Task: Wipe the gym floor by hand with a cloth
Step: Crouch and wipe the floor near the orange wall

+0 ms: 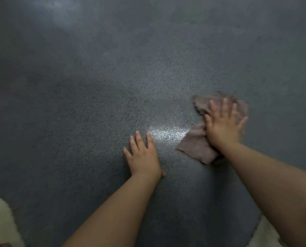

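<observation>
Head view, looking down over two bare forearms. Right hand [223, 123] is lying flat on a pinkish-brown cloth [197, 145], fingers straight and spread, palm pressing the fabric against the floor [95, 86]; nothing is being gripped. Hand and cloth are both showing motion blur. Left hand [142, 155] is resting palm-down directly on the floor, fingers extended and slightly apart, thumb tucked toward the wrist, holding nothing. Left hand and cloth are lying apart, with a bright patch of reflected light [166, 131] sitting between them.

Cloth is spreading out from under the right hand in two directions: one crumpled part beyond the fingertips, one flatter corner toward the wrist. No brand, label or writing is showing on the cloth or anywhere else.

Floor is appearing as a dark grey-blue sheet with a fine speckled, pebbled texture, filling nearly the whole frame; a second, fainter glare is showing at upper left. Two pale, fluffy cream-coloured patches are intruding at the lower left corner [1, 223] and lower right edge [266, 236]; what they belong to cannot be told.
</observation>
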Demonstrator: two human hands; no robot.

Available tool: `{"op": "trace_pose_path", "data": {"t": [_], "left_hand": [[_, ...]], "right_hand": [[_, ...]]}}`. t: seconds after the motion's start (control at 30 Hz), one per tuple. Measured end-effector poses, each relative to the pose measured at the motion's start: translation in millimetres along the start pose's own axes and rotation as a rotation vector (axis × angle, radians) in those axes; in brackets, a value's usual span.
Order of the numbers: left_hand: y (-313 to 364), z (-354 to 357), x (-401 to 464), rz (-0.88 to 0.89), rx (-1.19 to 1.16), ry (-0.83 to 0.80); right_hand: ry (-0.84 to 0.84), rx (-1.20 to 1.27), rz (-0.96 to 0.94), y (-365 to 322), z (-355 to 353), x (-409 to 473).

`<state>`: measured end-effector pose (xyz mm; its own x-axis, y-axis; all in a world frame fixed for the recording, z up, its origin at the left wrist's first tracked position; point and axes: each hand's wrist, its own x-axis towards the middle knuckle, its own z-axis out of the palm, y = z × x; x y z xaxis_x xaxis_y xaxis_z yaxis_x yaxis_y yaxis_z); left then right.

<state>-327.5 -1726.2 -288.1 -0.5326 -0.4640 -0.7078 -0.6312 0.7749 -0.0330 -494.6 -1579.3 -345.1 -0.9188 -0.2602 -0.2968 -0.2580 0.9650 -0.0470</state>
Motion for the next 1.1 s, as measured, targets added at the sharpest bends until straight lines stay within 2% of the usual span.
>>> {"op": "trace_pose_path", "data": {"t": [0.1, 0.23, 0.47, 0.63, 0.7, 0.77, 0.97, 1.03, 1.1], "left_hand": [[-1.7, 2.5, -1.1, -0.003, -0.003, 0.011], [-1.9, 3.1, -1.2, -0.007, 0.007, 0.038], [-7.8, 9.0, -5.4, -0.028, -0.050, 0.101], [3.8, 15.8, -22.5, 0.019, -0.018, 0.075], [13.5, 18.6, -35.5, 0.062, -0.014, 0.049], [23.6, 20.9, -48.3, 0.110, -0.019, 0.047], [38.5, 24.9, -72.1, 0.203, -0.011, 0.054], [43.2, 31.0, -72.9, 0.217, -0.024, 0.035], [50.4, 41.7, -73.3, 0.218, -0.016, 0.006]], "right_hand": [[-0.010, 0.051, 0.207, 27.8, -4.2, -0.1], [0.017, 0.103, 0.241, -8.0, 0.0, -1.3], [-0.013, -0.023, -0.315, -88.1, 24.2, -66.7], [-0.103, -0.104, -0.645, -63.8, 32.3, -93.9], [-0.140, -0.125, -0.686, -41.4, 24.9, -88.2], [-0.130, -0.125, -0.575, -12.1, 20.7, -81.5], [-0.089, 0.023, 0.063, 80.2, 12.9, -81.1], [-0.092, 0.067, 0.179, 85.3, 14.6, -85.0], [-0.085, 0.091, 0.199, 73.2, 19.6, -98.3]]}}
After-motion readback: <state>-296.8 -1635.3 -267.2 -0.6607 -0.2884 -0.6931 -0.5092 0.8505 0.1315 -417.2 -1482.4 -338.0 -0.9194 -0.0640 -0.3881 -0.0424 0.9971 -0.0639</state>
